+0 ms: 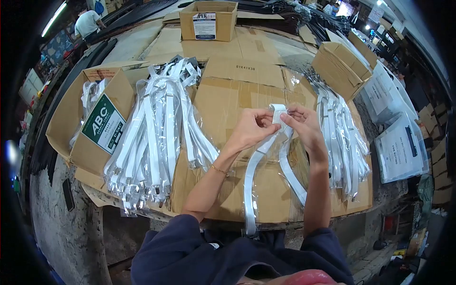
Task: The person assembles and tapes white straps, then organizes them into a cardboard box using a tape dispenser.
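Both hands meet over the cardboard-covered table. My left hand (254, 127) pinches the left side of a white strap (249, 185) near its folded top. My right hand (304, 124) has its thumb pressed on the folded part, fingers curled behind it. Two strap lengths hang down from the fold in clear plastic, one toward the table's front edge, the other toward my right forearm. A large pile of bagged white straps (159, 128) lies to the left, and a smaller bagged pile (339, 137) lies to the right.
An open carton with a green label (111, 85) holds bagged straps at the left. Another carton (232, 21) stands at the back, and one (342, 69) at the right. Plastic bins (403, 147) stand beyond the right edge. A person (87, 23) is at the far left.
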{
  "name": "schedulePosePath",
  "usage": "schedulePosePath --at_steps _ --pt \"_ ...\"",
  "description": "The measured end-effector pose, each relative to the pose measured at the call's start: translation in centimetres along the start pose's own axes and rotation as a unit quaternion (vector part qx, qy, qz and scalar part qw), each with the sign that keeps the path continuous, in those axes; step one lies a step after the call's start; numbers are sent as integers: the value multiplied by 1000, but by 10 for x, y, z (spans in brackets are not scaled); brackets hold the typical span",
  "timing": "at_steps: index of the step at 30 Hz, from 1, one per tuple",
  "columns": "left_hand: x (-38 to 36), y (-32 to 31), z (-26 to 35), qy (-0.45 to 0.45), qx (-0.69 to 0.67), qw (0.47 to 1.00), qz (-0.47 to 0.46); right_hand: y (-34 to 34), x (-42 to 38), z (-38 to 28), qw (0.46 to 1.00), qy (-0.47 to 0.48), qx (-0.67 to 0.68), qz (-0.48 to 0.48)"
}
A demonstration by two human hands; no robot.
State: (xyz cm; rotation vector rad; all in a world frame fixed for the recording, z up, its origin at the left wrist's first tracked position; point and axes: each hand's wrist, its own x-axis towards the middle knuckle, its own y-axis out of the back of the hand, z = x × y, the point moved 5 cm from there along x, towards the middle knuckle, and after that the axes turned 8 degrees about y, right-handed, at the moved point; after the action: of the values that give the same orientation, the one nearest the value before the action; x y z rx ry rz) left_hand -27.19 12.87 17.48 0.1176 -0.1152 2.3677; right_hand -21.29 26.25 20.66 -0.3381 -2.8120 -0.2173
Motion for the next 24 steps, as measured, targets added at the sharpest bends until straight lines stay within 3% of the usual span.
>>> schedulePosePath --at_steps 2,5,11,13,15,18,19,21,24 --pt "0 -3 -6 0 -8 1000 8 2 -4 -4 999 -6 34 22" --pt "2 -5 -6 -5 -8 1000 23 6 -5 -6 998 -18 54 -28" --pt "-2 -9 -8 18 77 995 59 12 -5 4 998 46 -9 -40" --pt "-2 -14 -11 16 100 991 91 20 -6 2 972 8 -215 90" --pt "-8 -18 -5 -39 164 967 191 8 -3 -12 964 53 -246 81" --pt "-13 -25 -3 -99 183 945 253 -8 -3 -29 941 118 -313 42" --pt "-15 -25 0 -100 186 944 253 -14 -4 -33 926 141 -350 6" --pt "-25 -28 25 -262 216 917 210 -9 -5 -41 946 125 -297 19" --pt "-28 -16 17 -306 296 884 194 -5 -5 -48 964 116 -230 59"
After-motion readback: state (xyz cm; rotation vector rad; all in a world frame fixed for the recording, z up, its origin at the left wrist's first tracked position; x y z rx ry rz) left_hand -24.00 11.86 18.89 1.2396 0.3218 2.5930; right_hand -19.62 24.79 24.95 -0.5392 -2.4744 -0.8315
